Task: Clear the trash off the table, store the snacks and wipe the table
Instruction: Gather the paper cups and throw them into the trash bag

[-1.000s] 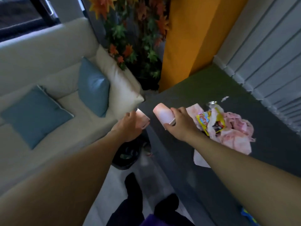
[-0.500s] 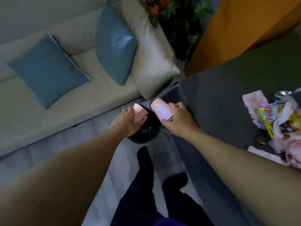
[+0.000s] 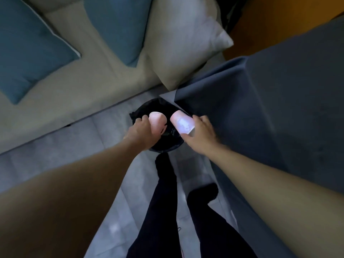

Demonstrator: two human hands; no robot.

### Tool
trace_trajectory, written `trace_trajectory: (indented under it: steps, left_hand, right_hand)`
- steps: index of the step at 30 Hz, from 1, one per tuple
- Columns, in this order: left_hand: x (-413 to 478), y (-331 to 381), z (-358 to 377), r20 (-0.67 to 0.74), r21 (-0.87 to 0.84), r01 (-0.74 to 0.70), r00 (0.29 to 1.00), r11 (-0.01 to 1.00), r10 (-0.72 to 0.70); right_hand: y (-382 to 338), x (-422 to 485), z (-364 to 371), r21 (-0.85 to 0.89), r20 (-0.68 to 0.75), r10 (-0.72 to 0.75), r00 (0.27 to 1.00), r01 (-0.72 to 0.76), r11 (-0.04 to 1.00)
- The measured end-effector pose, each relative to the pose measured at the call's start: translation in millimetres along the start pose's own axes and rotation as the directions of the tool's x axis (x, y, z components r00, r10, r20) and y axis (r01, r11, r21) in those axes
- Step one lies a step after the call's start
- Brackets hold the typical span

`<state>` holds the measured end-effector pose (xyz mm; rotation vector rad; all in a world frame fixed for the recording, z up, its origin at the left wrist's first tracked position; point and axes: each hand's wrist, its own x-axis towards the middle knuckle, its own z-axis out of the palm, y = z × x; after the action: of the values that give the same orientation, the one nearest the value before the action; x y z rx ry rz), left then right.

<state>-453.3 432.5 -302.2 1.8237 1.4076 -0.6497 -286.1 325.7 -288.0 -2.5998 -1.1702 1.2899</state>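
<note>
**Two pink cups held over the bin at the table's corner**

Both arms reach forward and down, and each hand carries one cup above the black trash bin (image 3: 144, 108). The left hand (image 3: 138, 132) has its fingers curled round the left pink cup (image 3: 158, 121), clamped on its side. The cup is tipped so that one round end faces up and away from the person. The right hand (image 3: 202, 135) grips the right pink cup (image 3: 182, 123), with the thumb on the near side and the other fingers wrapped over the far side. This cup lies tilted, its closed end pointing up and left and its white rim next to the palm. The two cups are just beside each other with a narrow gap between them, and neither touches the bin.

The bin is lined with a dark bag and stands on the grey floor (image 3: 74, 146), right against the near left corner of the table (image 3: 279, 90). A dark blue-grey cloth covers the table and hangs down over its edge. The person's dark-clad legs (image 3: 165, 192) stand beside that edge, just short of the bin.

Beyond the bin runs a cream sofa (image 3: 83, 86). On it are a blue cushion (image 3: 28, 53), a second blue cushion (image 3: 119, 25) and a cream cushion (image 3: 182, 43) whose corner points towards the table. An orange wall (image 3: 279, 12) shows at the upper right.
</note>
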Motion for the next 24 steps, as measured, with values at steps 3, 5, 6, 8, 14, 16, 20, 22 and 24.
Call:
trace_trajectory:
  steps: [3,5,6,8,14,16,20,22,24]
  left_hand:
    - [12,-3,8,0.026,0.003,-0.013,1.0,1.0,0.013]
    - [16,-6,10,0.031,0.035,-0.042,0.999,0.999,0.041]
    - [16,-8,9,0.034,0.059,-0.054,0.998,0.997,0.052]
    - [14,-9,5,0.041,0.09,-0.064,0.997,0.994,0.06]
    - [2,2,-21,0.012,0.139,-0.12,0.993,0.983,0.119]
    - [-5,10,-32,-0.015,0.165,-0.138,0.99,0.977,0.142]
    - [-24,24,-56,-0.061,0.225,-0.173,0.98,0.959,0.191]
    - [-36,31,-69,-0.089,0.257,-0.193,0.971,0.947,0.222]
    - [-50,38,-80,-0.106,0.286,-0.198,0.966,0.937,0.237]
  right_hand:
    - [3,15,10,-0.008,0.05,-0.012,0.999,0.013,1.0]
    - [4,19,13,-0.026,0.063,-0.035,0.997,0.037,0.999]
    - [4,20,13,-0.032,0.066,-0.042,0.997,0.044,0.998]
    - [4,19,12,-0.033,0.073,-0.042,0.996,0.044,0.998]
    - [-1,7,-7,-0.032,0.065,-0.069,0.995,0.071,0.997]
    - [-5,1,-16,-0.036,0.056,-0.09,0.994,0.092,0.995]
    - [-17,-17,-41,-0.082,0.029,-0.154,0.988,0.156,0.984]
    - [-24,-29,-55,-0.099,0.024,-0.179,0.984,0.18,0.979]
    - [-31,-42,-69,-0.118,0.034,-0.196,0.98,0.199,0.973]
